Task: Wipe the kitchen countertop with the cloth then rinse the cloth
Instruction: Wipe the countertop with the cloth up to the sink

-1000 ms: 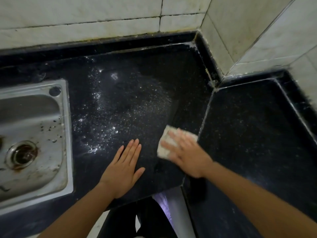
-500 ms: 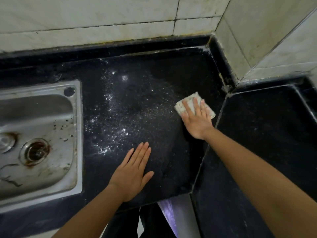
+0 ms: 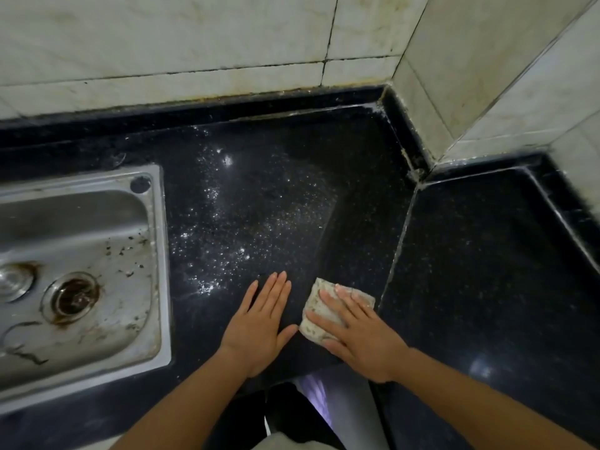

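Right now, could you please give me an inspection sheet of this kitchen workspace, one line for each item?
Surface: black countertop, speckled with white droplets or residue between the sink and the corner.
Job's things: pale cloth lying flat near the countertop's front edge, under the right hand.
Clutter: dark debris and a rust-stained drain in the steel sink.
Grips: left hand flat on the countertop beside the cloth, holding nothing; right hand pressing the cloth with straight fingers.
Cables: nothing seen.
Surroundings: stained white wall tiles, dirty along the joint with the countertop.
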Action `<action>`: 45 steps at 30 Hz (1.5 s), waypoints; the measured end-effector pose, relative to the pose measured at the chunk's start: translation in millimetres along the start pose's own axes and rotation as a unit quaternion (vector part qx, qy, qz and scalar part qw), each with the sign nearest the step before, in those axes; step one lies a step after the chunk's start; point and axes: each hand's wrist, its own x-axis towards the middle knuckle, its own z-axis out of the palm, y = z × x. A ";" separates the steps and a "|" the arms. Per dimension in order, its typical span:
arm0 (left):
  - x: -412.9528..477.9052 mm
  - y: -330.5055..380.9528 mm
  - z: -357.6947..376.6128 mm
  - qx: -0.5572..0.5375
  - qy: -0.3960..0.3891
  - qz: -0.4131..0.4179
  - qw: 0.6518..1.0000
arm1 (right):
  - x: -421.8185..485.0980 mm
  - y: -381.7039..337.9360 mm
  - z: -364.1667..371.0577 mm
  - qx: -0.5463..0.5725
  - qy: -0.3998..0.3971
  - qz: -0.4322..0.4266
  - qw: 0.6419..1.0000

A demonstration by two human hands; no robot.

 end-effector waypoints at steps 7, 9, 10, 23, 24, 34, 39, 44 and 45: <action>-0.5 -20.2 -7.4 -0.002 0.029 -0.026 0.999 | 85.5 75.3 -53.9 0.155 -0.004 0.265 0.952; 0.6 -37.5 -11.6 0.002 0.038 -0.043 0.998 | 105.6 81.3 -66.0 0.190 -0.002 0.314 0.930; 0.9 -47.4 -15.2 0.006 0.036 -0.059 0.998 | 111.8 81.0 -70.2 0.200 0.003 0.329 0.923; 33.9 -181.8 -41.9 -0.155 0.124 -0.288 0.937 | 84.8 -19.7 -37.7 0.184 0.037 0.300 0.935; 40.9 -186.2 -42.5 -0.157 0.130 -0.288 0.936 | 80.5 -25.8 -32.7 0.172 0.038 0.283 0.943; 69.9 -199.8 -32.8 -0.200 0.199 -0.296 0.912 | 95.6 20.5 -47.3 0.184 0.063 0.302 0.933; 73.9 -201.1 -31.6 -0.201 0.203 -0.297 0.911 | 151.4 81.7 -77.7 0.214 0.070 0.392 0.892; 74.6 -201.3 -29.4 -0.196 0.209 -0.297 0.911 | 189.5 101.9 -93.6 0.239 0.069 0.435 0.865; 74.8 -201.4 -29.4 -0.195 0.209 -0.298 0.911 | 191.7 96.4 -95.4 0.249 0.075 0.435 0.862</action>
